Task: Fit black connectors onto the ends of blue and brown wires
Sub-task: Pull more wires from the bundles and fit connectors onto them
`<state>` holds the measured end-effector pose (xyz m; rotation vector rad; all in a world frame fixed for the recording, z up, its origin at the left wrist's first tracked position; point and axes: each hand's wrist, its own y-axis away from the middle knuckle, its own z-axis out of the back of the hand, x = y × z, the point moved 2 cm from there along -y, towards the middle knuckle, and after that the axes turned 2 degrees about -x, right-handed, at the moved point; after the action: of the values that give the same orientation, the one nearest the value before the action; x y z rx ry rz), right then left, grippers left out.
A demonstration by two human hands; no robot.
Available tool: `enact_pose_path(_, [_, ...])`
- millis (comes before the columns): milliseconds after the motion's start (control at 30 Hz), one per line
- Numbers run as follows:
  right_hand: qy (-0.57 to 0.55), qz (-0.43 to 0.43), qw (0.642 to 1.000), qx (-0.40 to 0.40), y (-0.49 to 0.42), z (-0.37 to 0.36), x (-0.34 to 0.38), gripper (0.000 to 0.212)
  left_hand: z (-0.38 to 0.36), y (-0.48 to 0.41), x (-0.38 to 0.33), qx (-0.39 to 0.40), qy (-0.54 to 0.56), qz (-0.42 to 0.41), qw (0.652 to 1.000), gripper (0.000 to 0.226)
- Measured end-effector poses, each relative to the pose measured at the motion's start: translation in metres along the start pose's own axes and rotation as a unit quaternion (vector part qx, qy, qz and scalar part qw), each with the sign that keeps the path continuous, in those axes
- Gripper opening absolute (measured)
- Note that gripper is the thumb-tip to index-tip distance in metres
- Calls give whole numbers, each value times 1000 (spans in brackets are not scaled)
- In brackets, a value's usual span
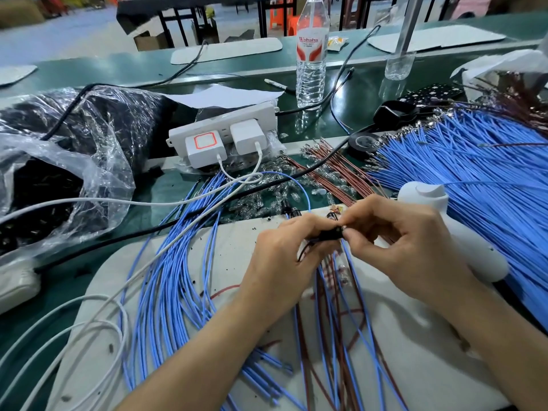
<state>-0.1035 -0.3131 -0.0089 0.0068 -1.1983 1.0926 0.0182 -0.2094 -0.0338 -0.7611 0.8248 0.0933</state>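
My left hand [284,256] and my right hand [406,241] meet over the white work mat [415,351]. Between their fingertips sits a small black connector [327,235]; my left fingers grip its left end and my right thumb and forefinger pinch its right end. A blue wire [299,188] arcs up behind the hands. Blue and brown wires [341,307] hang down from under the hands across the mat. A thick fan of blue wires [474,173] lies to the right, and a bundle of brown wires [335,170] lies behind the hands.
A bundle of blue wires [172,277] spreads left of the hands. A white power strip [225,132] with chargers, a plastic bag of black parts [59,161], a water bottle [311,54], a white handheld device [444,221] and white cables [89,321] crowd the green bench.
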Motion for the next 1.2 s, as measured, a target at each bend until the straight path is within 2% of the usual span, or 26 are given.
enact_pose_path(167, [20,0,1000,4,0,-1,-1,8,0,0,0,8,1,13,1000,21])
enact_pose_path(300, [-153,-98,983,28,-1,-1,-4,15,0,0,0,6,26,36,999,18])
enact_pose_path(367, [-202,-124,971,36,-1,-1,-6,18,1,1,0,6,40,49,998,19])
enact_pose_path(533, [-153,-136,978,47,-1,-2,-8,16,0,1,1,24,50,71,996,20])
enact_pose_path(667, [-266,-180,946,52,-3,0,-6,6,0,2,-1,19,79,66,994,18])
enact_pose_path(700, [-286,-190,938,52,-3,0,-7,10,0,2,-1,18,87,69,994,18])
enact_pose_path(833, [-267,-189,943,65,-3,-1,-6,17,0,2,0,18,91,63,994,13])
enact_pose_path(967, [-312,-227,918,87,-2,-1,-8,15,-1,3,0,7,94,40,995,14])
enact_pose_path(1200, [-345,-250,898,112,-2,-2,-9,22,-1,3,-1,1,115,43,992,16])
